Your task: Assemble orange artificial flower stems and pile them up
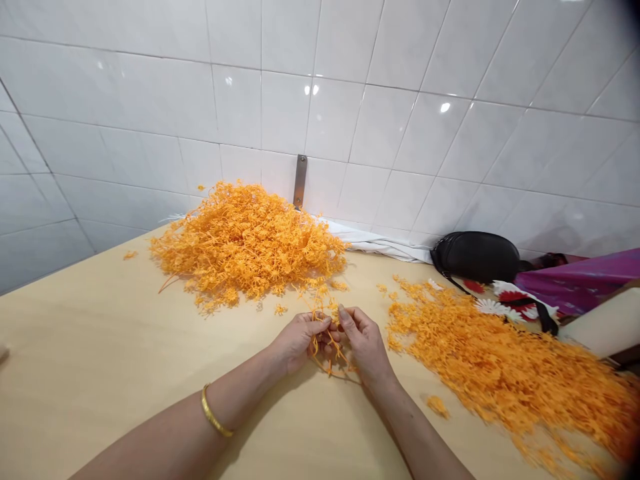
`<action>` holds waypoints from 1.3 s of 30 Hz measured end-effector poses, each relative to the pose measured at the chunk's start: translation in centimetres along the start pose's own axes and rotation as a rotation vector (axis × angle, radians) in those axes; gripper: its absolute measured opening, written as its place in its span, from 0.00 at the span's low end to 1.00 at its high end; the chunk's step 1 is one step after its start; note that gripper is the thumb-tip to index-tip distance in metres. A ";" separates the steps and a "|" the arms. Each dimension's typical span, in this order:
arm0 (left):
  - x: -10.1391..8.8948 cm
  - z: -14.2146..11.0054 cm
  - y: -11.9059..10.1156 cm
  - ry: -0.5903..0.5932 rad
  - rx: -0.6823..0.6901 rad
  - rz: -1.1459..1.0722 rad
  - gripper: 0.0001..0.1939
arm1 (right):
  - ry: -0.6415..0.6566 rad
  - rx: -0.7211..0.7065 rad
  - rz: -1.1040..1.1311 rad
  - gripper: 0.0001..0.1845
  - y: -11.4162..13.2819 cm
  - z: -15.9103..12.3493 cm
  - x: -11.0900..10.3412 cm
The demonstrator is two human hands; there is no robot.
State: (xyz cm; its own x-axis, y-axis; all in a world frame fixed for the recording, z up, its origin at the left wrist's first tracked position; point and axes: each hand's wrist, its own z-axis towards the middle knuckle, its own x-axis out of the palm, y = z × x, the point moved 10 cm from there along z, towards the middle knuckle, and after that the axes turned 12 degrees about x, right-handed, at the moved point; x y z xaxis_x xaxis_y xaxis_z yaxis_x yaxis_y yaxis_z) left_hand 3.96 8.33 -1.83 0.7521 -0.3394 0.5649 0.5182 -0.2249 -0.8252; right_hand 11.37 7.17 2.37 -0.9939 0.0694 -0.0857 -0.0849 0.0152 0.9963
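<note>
An orange artificial flower sprig [330, 350] with thin branching stems is held low over the table, between both hands. My left hand [303, 337] pinches its stem between thumb and fingers. My right hand [363, 337] has thumb and forefinger closed at a small orange blossom [331, 309] near the top of the sprig. A gold bangle [214, 412] circles the left wrist. Beyond the hands rises a tall heap of orange sprigs [245, 240]. To the right spreads a flatter pile of loose orange pieces [490, 360].
The pale wooden table [125, 373] meets a white tiled wall. A metal bracket [300, 181] stands at the wall. On the right lie a black pouch [475, 257], red and white flowers [493, 307], purple cloth [580, 283] and a cream roll-like object [603, 323]. White cloth [380, 241] runs along the back edge.
</note>
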 end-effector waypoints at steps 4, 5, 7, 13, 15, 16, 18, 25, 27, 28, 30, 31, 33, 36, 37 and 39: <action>0.2 -0.1 -0.3 -0.014 0.028 0.011 0.04 | 0.001 -0.022 0.027 0.15 0.0 -0.3 0.1; 0.3 -0.2 -0.2 -0.016 0.024 0.011 0.04 | -0.008 -0.025 0.036 0.15 0.0 -0.3 0.0; 0.4 -0.3 -0.1 -0.017 0.014 0.000 0.05 | -0.020 0.003 0.087 0.15 -0.4 -0.1 -0.3; 1.6 -0.1 0.1 0.053 0.016 -0.071 0.06 | -0.085 0.134 0.427 0.18 -1.7 -0.2 -0.1; 2.0 0.0 0.4 0.078 -0.006 -0.088 0.06 | -0.103 0.169 0.506 0.18 -2.0 -0.2 0.2; 2.0 0.0 0.4 0.089 -0.015 -0.096 0.06 | -0.106 0.188 0.528 0.18 -2.1 -0.2 0.2; 2.1 -0.1 0.4 0.107 -0.026 -0.100 0.06 | -0.159 0.215 0.583 0.16 -2.5 0.1 -1.1; 1.5 -0.7 0.4 0.162 -0.052 -0.015 0.07 | -0.414 0.357 0.767 0.07 -4.9 1.1 -8.2; 1.7 -0.8 0.6 0.196 -0.066 0.025 0.07 | -0.290 0.350 0.681 0.04 -4.4 1.4 -7.0; 1.7 -0.8 0.7 0.199 -0.073 0.037 0.07 | -0.218 0.347 0.648 0.07 -4.1 1.5 -6.0; 1.4 -0.7 0.8 0.181 -0.077 0.036 0.07 | -0.083 0.363 0.621 0.12 -3.8 1.2 -3.9; 1.3 -0.6 0.8 0.167 -0.072 0.025 0.07 | -0.023 0.384 0.624 0.14 -3.7 1.0 -3.0; 1.0 -0.4 0.6 0.142 -0.052 0.000 0.06 | 0.073 0.430 0.652 0.16 -3.7 0.6 -1.6; 1.1 -0.4 0.7 0.149 -0.050 0.010 0.07 | 0.147 0.457 0.684 0.14 -3.5 0.1 -0.7; 1.2 -0.5 0.7 0.163 -0.055 0.036 0.07 | 0.160 0.451 0.671 0.13 -3.4 0.1 -0.5; 1.6 -0.7 0.7 0.181 -0.059 0.104 0.10 | 0.174 0.417 0.604 0.12 -3.1 0.2 -0.1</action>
State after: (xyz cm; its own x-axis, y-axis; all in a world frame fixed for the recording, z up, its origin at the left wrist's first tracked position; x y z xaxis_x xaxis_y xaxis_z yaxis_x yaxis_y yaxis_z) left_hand 5.22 7.01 -1.56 0.7123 -0.5205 0.4708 0.4131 -0.2314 -0.8808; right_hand 11.78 7.27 -0.74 -0.8588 0.0274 0.5116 0.4777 0.4034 0.7804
